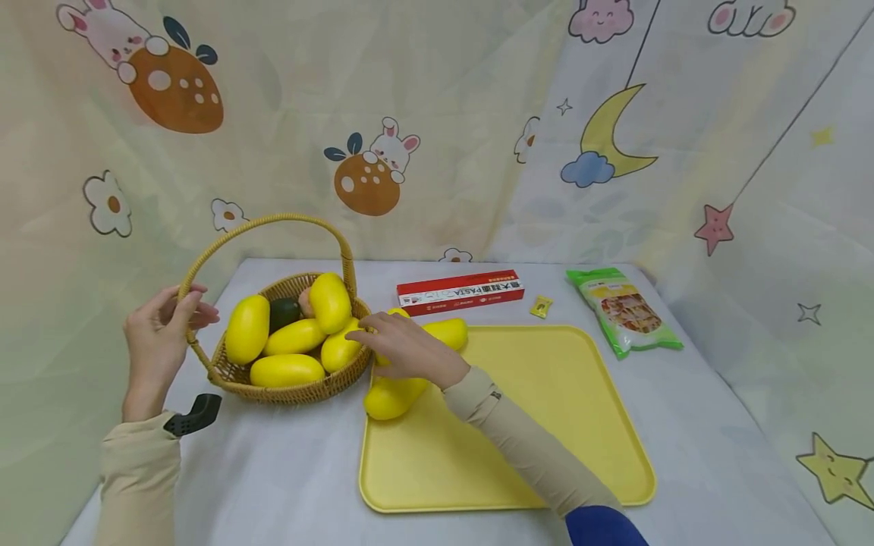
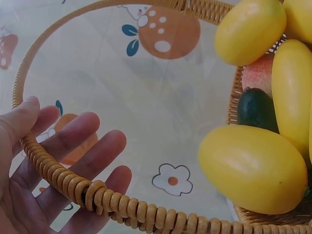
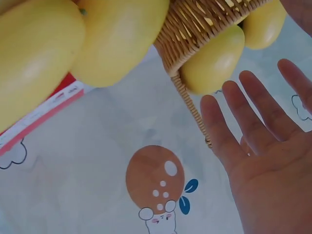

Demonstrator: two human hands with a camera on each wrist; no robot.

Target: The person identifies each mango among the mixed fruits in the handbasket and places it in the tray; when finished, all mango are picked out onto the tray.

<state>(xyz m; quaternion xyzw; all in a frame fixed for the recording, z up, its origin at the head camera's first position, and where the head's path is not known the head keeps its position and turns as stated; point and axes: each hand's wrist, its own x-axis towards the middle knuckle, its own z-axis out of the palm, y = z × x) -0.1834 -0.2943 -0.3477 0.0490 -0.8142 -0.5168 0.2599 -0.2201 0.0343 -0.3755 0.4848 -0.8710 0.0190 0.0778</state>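
Observation:
In the head view a wicker basket point(image 1: 300, 392) stands on the left, heaped with several yellow mangoes point(image 1: 287, 370). A dark green fruit point(image 2: 257, 109) and a pinkish peach-like fruit point(image 2: 258, 73) lie among them. My left hand point(image 1: 160, 330) holds the basket's arched handle point(image 2: 58, 175) loosely, thumb on one side and spread fingers on the other. Over the basket's right rim reaches my right hand point(image 1: 410, 349), its fingers extended and nothing gripped. Beneath and beside that hand, more yellow mangoes point(image 1: 391, 400) lie at the left end of a yellow tray point(image 1: 539, 425), partly hidden by it.
Behind the tray lie a red pasta box point(image 1: 460, 293) and a small yellow packet point(image 1: 542, 306). A green-edged food bag point(image 1: 628, 312) is at the back right. White cloth covers the table point(image 1: 273, 470), and a patterned curtain point(image 1: 464, 114) hangs behind.

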